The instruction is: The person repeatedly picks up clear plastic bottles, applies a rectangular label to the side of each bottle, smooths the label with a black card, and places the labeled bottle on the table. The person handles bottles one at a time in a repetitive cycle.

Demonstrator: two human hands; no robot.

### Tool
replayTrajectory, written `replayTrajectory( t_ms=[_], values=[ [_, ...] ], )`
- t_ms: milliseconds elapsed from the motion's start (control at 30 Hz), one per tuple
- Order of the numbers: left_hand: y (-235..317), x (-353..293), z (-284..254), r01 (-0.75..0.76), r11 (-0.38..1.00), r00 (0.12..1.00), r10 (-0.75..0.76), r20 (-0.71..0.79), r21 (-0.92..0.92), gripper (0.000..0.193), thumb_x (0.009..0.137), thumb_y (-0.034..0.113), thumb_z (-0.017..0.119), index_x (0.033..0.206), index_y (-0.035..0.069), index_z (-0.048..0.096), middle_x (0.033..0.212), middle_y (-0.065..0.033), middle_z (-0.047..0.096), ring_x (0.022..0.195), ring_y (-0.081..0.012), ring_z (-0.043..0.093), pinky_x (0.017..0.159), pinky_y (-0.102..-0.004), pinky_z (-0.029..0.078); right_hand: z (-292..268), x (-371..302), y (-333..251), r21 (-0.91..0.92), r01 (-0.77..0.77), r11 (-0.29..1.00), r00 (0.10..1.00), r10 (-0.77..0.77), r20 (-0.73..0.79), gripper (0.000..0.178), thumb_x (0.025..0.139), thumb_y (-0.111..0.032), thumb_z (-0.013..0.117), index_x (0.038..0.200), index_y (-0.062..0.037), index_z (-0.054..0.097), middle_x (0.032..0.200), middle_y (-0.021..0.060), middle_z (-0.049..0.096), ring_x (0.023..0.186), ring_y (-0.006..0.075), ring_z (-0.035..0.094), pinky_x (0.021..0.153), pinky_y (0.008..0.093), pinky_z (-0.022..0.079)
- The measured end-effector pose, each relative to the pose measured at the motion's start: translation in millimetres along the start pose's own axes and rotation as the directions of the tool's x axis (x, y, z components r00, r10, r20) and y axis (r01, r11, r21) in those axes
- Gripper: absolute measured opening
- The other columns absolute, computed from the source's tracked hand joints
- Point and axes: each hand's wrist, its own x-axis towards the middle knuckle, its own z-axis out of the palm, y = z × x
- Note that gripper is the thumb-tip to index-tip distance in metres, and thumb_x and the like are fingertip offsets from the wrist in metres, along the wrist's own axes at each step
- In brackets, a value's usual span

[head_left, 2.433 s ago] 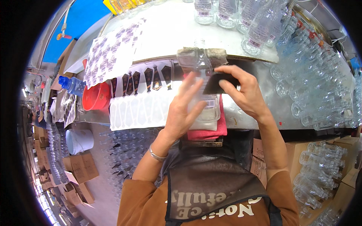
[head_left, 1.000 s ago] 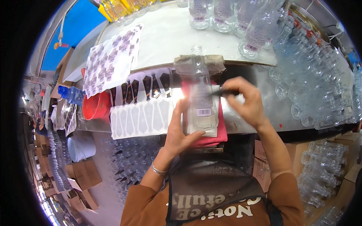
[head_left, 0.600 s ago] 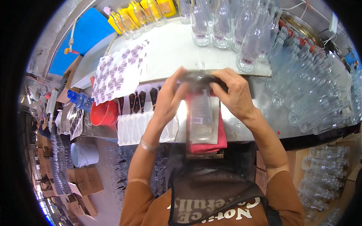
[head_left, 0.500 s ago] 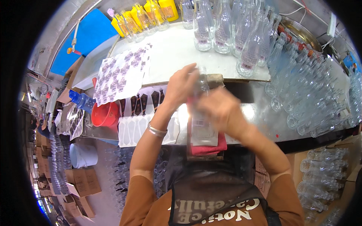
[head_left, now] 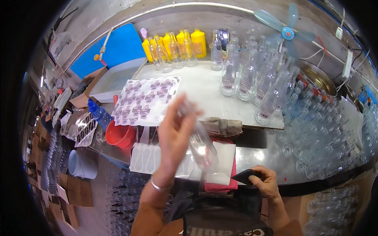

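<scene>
My left hand (head_left: 176, 131) is closed round the neck of a transparent glass bottle (head_left: 202, 147), blurred by motion and tilted, its base toward me. Below that base a white sheet (head_left: 223, 157) lies over a folded red cloth (head_left: 212, 188) at the counter's front edge. Lower right, my right hand (head_left: 264, 181) pinches a thin, flat black piece (head_left: 245, 176), apart from the bottle. Just beyond the cloth is a rolled greyish rag (head_left: 222, 126). A sheet of printed purple labels (head_left: 145, 100) lies on the white board, left of the bottle.
Several labelled bottles (head_left: 246, 80) stand on the white board (head_left: 201, 84). Many more bottles (head_left: 315, 133) lie stacked at the right. Label backing (head_left: 145, 157), a red bucket (head_left: 120, 133) and a blue spray bottle (head_left: 98, 112) are at the left. Yellow containers (head_left: 198, 44) stand behind.
The bottle was lying on the cloth with both hands over it; now my left hand holds it raised and tilted. My right hand has drawn back toward me, lower right. The view has shifted upward.
</scene>
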Motion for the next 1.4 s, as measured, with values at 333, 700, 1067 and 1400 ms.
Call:
replayTrajectory(
  t_ms=[333,700,1067,1400],
  values=[
    [-93.6,236.9,28.6,-0.416,0.837,0.899,0.436,0.025,0.356,0.042,0.097,0.015,0.069,0.134,0.001,0.055,0.097,-0.0076,0.071,0.089,-0.0112,0.067,0.078,-0.0255,0.052,-0.7,13.2,19.0,-0.163,0.025,0.986,0.995,-0.04,-0.091,0.017,0.086,-0.003,0.072,0.101,0.0044,0.071,0.09,0.0053,0.071,0.083,0.0106,0.065,0.077,0.0259,0.052],
    [-156.0,304.6,90.0,-0.356,0.871,0.931,0.362,0.048,0.339,0.051,0.093,0.022,0.072,0.137,0.002,0.055,0.108,-0.0163,0.073,0.095,-0.0211,0.07,0.086,-0.033,0.053,-4.4,39.5,28.2,-0.248,-0.036,0.968,0.986,-0.006,-0.168,0.02,0.082,-0.01,0.075,0.096,0.0033,0.073,0.081,0.0061,0.07,0.074,0.0114,0.065,0.07,0.0259,0.051],
    [-190.7,386.8,-34.5,-0.305,0.652,0.717,0.637,-0.284,0.694,0.083,0.086,0.029,0.076,0.151,-0.005,0.036,0.15,-0.0253,0.045,0.142,-0.0377,0.04,0.119,-0.0434,0.031,5.6,61.6,20.6,-0.283,-0.09,0.955,0.984,0.042,-0.172,0.018,0.079,-0.005,0.075,0.095,0.0027,0.073,0.081,0.0096,0.07,0.072,0.0158,0.067,0.067,0.0285,0.052],
    [-238.3,445.3,-131.0,0.007,0.825,0.894,0.248,-0.373,0.566,0.085,0.086,0.025,0.072,0.154,-0.002,0.03,0.132,-0.0208,0.062,0.121,-0.0335,0.062,0.102,-0.0401,0.047,12.3,78.8,13.3,-0.35,-0.152,0.924,0.979,0.093,-0.179,0.021,0.087,-0.005,0.075,0.107,0.0019,0.072,0.092,0.0062,0.071,0.082,0.0136,0.063,0.075,0.0286,0.052]
  ],
)
